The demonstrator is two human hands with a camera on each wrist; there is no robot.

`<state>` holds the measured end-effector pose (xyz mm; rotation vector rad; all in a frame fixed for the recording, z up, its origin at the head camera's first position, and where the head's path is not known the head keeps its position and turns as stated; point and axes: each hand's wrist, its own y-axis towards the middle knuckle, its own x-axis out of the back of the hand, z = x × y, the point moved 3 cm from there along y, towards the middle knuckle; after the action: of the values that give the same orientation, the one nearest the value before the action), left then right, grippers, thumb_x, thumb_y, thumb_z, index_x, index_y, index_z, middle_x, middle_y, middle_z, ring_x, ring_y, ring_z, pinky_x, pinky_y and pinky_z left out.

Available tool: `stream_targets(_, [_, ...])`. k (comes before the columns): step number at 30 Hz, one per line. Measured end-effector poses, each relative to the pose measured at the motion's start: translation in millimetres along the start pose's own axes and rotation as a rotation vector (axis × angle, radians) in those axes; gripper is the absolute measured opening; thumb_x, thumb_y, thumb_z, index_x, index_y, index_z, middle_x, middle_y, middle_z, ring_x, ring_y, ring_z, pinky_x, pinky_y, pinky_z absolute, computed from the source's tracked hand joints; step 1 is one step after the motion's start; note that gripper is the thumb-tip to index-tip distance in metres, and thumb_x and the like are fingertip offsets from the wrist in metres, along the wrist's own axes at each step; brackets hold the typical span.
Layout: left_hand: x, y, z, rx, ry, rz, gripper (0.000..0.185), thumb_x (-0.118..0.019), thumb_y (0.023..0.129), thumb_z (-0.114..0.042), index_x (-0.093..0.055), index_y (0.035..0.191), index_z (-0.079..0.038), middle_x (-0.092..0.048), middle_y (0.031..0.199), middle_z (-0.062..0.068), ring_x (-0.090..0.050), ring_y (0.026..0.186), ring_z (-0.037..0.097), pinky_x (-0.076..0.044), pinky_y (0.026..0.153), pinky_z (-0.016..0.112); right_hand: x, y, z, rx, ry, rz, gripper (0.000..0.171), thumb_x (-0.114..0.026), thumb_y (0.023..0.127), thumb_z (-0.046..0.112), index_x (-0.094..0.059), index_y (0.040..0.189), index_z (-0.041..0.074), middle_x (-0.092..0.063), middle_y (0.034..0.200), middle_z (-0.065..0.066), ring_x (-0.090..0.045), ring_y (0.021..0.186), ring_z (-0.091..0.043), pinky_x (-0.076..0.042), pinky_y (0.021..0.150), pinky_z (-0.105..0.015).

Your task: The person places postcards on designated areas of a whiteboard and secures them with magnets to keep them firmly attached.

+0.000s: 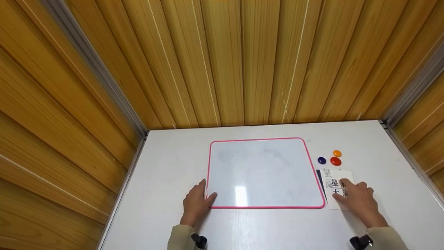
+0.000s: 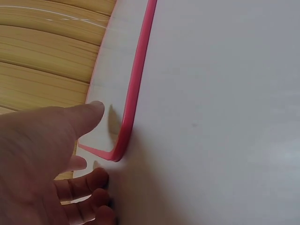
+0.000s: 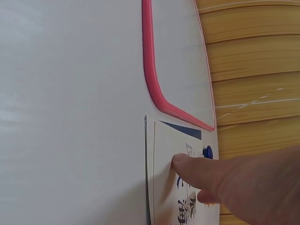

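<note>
Head view: left hand (image 1: 197, 203), fingers relaxed, steadies the whiteboard (image 1: 263, 173) at its near left corner while right hand (image 1: 359, 199) presses straight fingers on the printed cards (image 1: 338, 187) just right of it; risk: stacked cards slide apart under sideways pressure.

The paper cards (image 1: 333, 184) show "星" and "大".

Head view high, looking down at the whiteboard (image 1: 263, 172), wrist views close, sharing its pink rim.
</note>
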<state>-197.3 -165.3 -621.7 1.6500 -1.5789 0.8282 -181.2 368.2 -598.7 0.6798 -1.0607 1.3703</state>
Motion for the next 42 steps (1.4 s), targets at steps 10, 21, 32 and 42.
stream_targets(10, [-3.3, -1.4, 0.7, -0.028, 0.013, -0.033, 0.066, -0.082, 0.087, -0.035, -0.060, 0.141, -0.006, -0.068, 0.109, 0.012, -0.065, 0.096, 0.029, -0.053, 0.089, 0.053, 2.3, 2.3, -2.8, -0.009, 0.019, -0.033, 0.074, -0.080, 0.088, 0.031, -0.047, 0.139, -0.012, -0.038, 0.113, -0.045, -0.041, 0.100, -0.057, -0.045, 0.067, -0.054])
stream_targets(21, [-4.8, -1.2, 1.0, -0.028, 0.018, -0.045, 0.065, -0.082, 0.087, -0.036, -0.060, 0.140, -0.007, -0.065, 0.100, 0.008, -0.060, 0.084, 0.023, -0.053, 0.083, 0.051, 2.5, 2.5, -2.9, -0.015, 0.020, -0.019, 0.075, -0.080, 0.088, 0.032, -0.047, 0.139, -0.012, -0.041, 0.113, -0.044, -0.042, 0.100, -0.056, -0.045, 0.070, -0.054])
stream_targets(32, [-5.8, -1.5, 2.0, -0.046, 0.036, -0.074, 0.063, -0.083, 0.086, -0.036, -0.062, 0.138, -0.007, -0.066, 0.103, 0.010, -0.066, 0.091, 0.029, -0.053, 0.083, 0.052, 5.4, -0.9, -1.5, 0.017, 0.015, -0.055, 0.072, -0.080, 0.088, 0.032, -0.049, 0.137, -0.011, -0.042, 0.114, -0.045, -0.042, 0.099, -0.056, -0.046, 0.067, -0.057])
stream_targets(42, [-4.8, -2.8, 1.6, -0.025, 0.026, -0.079, 0.063, -0.083, 0.086, -0.037, -0.062, 0.139, -0.008, -0.067, 0.103, 0.009, -0.065, 0.091, 0.027, -0.054, 0.086, 0.052, 14.3, -2.9, 3.5, 0.055, 0.013, -0.110, 0.049, -0.065, 0.095, 0.005, -0.049, 0.138, -0.011, -0.040, 0.118, -0.042, -0.056, 0.087, -0.048, -0.047, 0.062, -0.048])
